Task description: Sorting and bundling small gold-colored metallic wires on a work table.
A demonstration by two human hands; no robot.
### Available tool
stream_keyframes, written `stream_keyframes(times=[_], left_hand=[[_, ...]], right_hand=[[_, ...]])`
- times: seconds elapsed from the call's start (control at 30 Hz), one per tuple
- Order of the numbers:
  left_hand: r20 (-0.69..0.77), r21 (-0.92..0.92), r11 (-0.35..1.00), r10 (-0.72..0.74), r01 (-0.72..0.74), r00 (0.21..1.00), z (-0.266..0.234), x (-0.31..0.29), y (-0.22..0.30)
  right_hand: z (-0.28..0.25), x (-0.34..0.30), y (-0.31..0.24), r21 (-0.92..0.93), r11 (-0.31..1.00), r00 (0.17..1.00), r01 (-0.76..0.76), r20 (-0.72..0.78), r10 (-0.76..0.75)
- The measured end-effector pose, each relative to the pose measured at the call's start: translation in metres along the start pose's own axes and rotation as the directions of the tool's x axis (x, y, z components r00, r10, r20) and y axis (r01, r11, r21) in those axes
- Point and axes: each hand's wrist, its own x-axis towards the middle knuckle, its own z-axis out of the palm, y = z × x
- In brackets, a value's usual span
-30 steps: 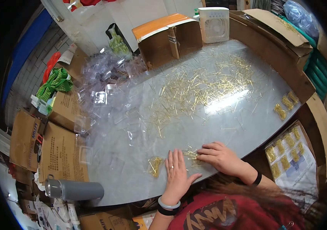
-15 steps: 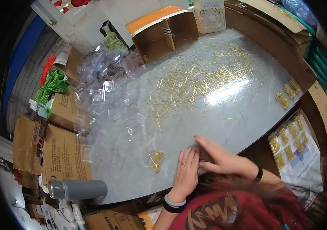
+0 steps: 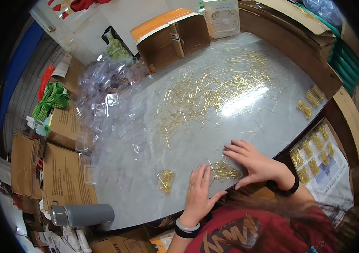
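A loose bunch of gold wire hooks point(image 3: 224, 170) lies near the table's front edge, between my two hands. My left hand point(image 3: 197, 190) rests flat on the tabletop at the bunch's left side, fingers stretched and thumb out. On the right, my right hand point(image 3: 257, 163) is open too, its fingers spread above and beside the bunch. To the left of my left hand sits a second small bunch of gold hooks point(image 3: 166, 181). Farther back, many loose gold hooks point(image 3: 213, 90) are scattered over the grey table point(image 3: 133, 194).
Clear plastic packets point(image 3: 103, 111) pile up at the left. A grey bottle point(image 3: 82, 215) lies at the front left corner. Tied gold bundles point(image 3: 304, 109) sit at the right edge; more lie on a sheet point(image 3: 329, 179). An open carton point(image 3: 160, 52) and white fan point(image 3: 223, 23) stand behind.
My hands have moved apart from being close together, exposing the bunch of hooks between them. The view has shifted slightly.
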Motion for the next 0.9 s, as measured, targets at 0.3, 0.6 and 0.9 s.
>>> stream_keyframes(times=[0.3, 0.6, 0.9], left_hand=[[0.064, 0.230, 0.972, -0.067, 0.051, 0.996, 0.010, 0.007, 0.006], [0.010, 0.148, 0.988, -0.036, 0.035, 0.999, 0.007, 0.003, 0.001], [0.001, 0.152, 0.988, -0.031, 0.031, 1.000, 0.009, 0.005, 0.002]], right_hand=[[0.060, 0.007, -0.018, -0.129, 0.990, 0.959, -0.054, -0.283, 0.016], [0.028, -0.004, -0.023, -0.070, 0.991, 0.964, -0.116, -0.247, 0.096], [0.052, 0.007, -0.011, 0.052, 0.997, 0.966, -0.060, -0.250, 0.071]])
